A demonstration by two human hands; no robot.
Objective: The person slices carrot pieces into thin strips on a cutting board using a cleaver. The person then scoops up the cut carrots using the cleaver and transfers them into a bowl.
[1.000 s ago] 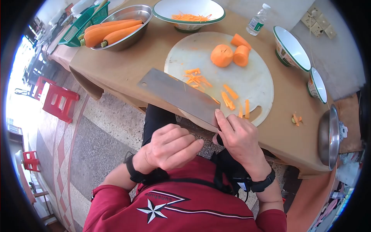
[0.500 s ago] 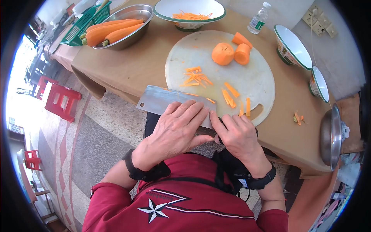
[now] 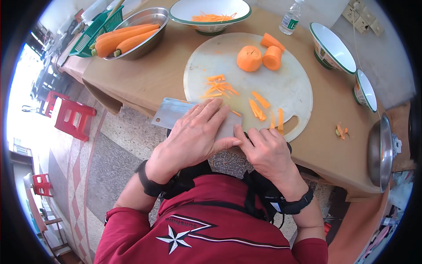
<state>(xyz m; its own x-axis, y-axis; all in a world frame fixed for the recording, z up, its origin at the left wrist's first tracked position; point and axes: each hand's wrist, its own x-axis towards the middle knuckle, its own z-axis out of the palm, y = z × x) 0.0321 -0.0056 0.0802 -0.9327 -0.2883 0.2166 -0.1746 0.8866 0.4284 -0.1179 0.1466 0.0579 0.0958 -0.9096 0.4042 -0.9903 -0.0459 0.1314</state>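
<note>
My right hand (image 3: 269,152) is closed around the dark handle of a cleaver (image 3: 163,115), most of the handle hidden by the fingers. The blade lies flat at the near edge of a round white cutting board (image 3: 281,88). Across the blade rests my left hand (image 3: 195,132), fingers stretched out and thumb apart. A thin carrot strip (image 3: 236,113) shows on the metal beside its fingertips. Beyond the blade are a small heap of carrot shreds (image 3: 221,86) and several carrot slices (image 3: 257,110). Farther back sit thick carrot pieces (image 3: 249,59).
Whole carrots (image 3: 127,38) fill a metal bowl (image 3: 163,20) beside a green basket (image 3: 83,44). A white bowl (image 3: 180,9) holds carrot shreds. A water bottle (image 3: 290,20), two more white bowls (image 3: 336,46), carrot scraps (image 3: 341,131) and a metal basin (image 3: 380,154) stand or lie around the board.
My left hand has slid slightly up and across the blade toward the board. The right hand keeps its hold on the cleaver. The whole view has shifted a little.
</note>
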